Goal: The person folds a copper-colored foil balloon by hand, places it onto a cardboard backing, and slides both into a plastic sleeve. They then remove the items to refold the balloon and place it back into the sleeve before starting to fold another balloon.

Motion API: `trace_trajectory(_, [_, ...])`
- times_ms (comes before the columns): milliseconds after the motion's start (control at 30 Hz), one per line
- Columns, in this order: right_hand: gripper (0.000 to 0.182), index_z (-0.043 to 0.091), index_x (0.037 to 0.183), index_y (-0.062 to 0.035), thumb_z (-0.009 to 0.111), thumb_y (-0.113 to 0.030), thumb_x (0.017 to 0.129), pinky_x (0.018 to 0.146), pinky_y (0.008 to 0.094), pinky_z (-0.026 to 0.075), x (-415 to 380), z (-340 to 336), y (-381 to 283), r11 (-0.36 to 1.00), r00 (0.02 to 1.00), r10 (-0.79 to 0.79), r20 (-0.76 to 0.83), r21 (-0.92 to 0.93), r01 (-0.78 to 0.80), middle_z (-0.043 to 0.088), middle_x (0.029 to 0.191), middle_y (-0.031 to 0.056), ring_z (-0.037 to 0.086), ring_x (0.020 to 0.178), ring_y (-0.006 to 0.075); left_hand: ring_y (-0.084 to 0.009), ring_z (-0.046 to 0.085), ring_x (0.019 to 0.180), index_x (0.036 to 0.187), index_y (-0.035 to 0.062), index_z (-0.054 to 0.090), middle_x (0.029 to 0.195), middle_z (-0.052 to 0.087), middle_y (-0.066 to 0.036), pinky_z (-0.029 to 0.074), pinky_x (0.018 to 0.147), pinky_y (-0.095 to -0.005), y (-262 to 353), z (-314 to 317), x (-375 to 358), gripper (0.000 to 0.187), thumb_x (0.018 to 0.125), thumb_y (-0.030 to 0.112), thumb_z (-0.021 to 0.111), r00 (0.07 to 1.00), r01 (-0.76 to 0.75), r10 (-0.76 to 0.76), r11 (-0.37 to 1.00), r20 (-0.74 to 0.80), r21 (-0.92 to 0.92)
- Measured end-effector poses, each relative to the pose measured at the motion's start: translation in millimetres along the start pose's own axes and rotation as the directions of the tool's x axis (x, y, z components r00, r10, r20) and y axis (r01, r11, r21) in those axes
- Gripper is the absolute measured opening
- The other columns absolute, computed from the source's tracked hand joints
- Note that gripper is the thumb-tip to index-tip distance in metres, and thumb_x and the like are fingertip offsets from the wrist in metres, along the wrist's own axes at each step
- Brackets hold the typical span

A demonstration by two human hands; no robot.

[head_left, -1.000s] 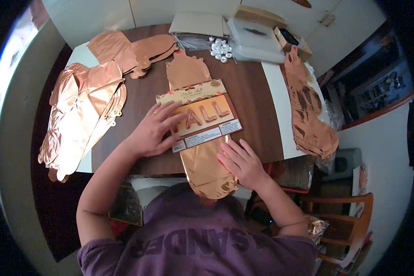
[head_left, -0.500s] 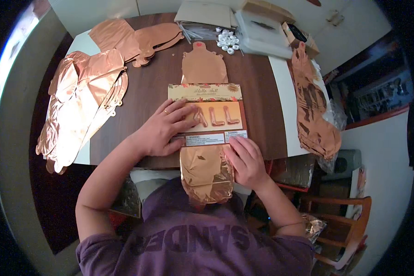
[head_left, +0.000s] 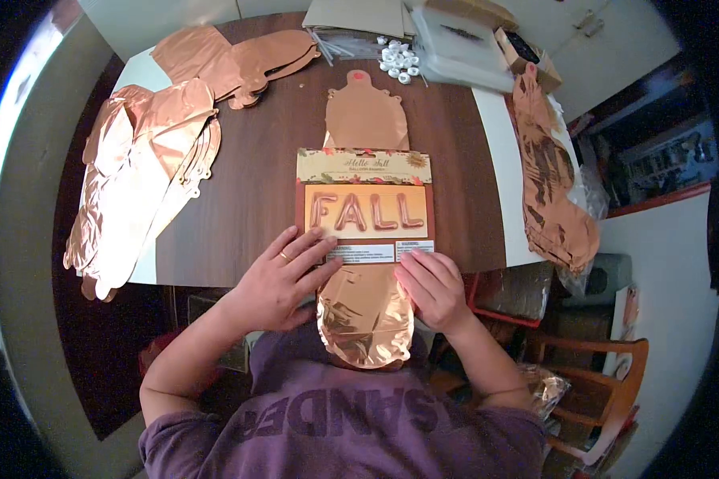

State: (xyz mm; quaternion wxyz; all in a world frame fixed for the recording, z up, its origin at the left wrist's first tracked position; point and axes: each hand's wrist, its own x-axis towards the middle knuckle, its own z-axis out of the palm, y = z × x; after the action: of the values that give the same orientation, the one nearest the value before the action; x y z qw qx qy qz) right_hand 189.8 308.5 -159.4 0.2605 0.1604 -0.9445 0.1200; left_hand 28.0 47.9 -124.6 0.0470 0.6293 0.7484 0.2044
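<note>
A printed "Hello Fall" packaging card [head_left: 365, 166] with the word FALL lies across a flat copper foil balloon [head_left: 366, 120]. The balloon's rounded, shiny lower end [head_left: 363, 319] hangs past the table's front edge, towards my lap. My left hand [head_left: 287, 275], with a ring on one finger, lies spread over the card's lower left corner and the foil beside it. At the lower right corner, my right hand [head_left: 431, 291] has its fingers pressed together over the card's edge, its thumb mostly hidden.
More flat copper foil balloons lie left [head_left: 148, 184] and far left [head_left: 236, 64] on the brown table [head_left: 256, 176]. Another foil balloon [head_left: 551, 176] lies along the right edge. White rings [head_left: 398, 60], cards [head_left: 359, 20] and a clear plastic box [head_left: 459, 48] stand at the back.
The card and balloon have shifted slightly right and towards me. My left hand has slid down off the card's picture, uncovering the F.
</note>
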Motion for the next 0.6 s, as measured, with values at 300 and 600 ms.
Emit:
trace_trajectory(300, [0.024, 0.068, 0.105, -0.0061, 0.065, -0.013, 0.082, 0.085, 0.0389, 0.052, -7.3, 0.5, -1.1, 0.997, 0.998, -0.003, -0.062, 0.074, 0.008, 0.068, 0.114, 0.0091, 0.064, 0.104, 0.0254, -0.0332, 0.055, 0.125, 0.113, 0.0067, 0.066, 0.126, 0.061, -0.012, 0.043, 0.107, -0.0513, 1.1, 33.1, 0.4, 0.033, 0.081, 0.013, 0.073, 0.969, 0.021, -0.012, 0.999, -0.248, 0.034])
trace_trajectory(600, [0.034, 0.062, 0.11, -0.0018, 0.074, -0.006, 0.078, 0.08, 0.0434, 0.05, 5.4, 6.0, -5.5, 0.902, 0.912, 0.404, -0.074, 0.199, -0.383, 0.064, 0.099, 0.0144, 0.06, 0.083, 0.0347, -0.0294, 0.065, 0.097, 0.095, 0.0069, 0.064, 0.094, 0.068, -0.007, 0.048, 0.093, -0.0434, -2.3, 32.4, 9.9, 0.028, 0.073, 0.014, 0.08, 0.906, 0.191, -0.244, 0.965, -0.347, -0.179])
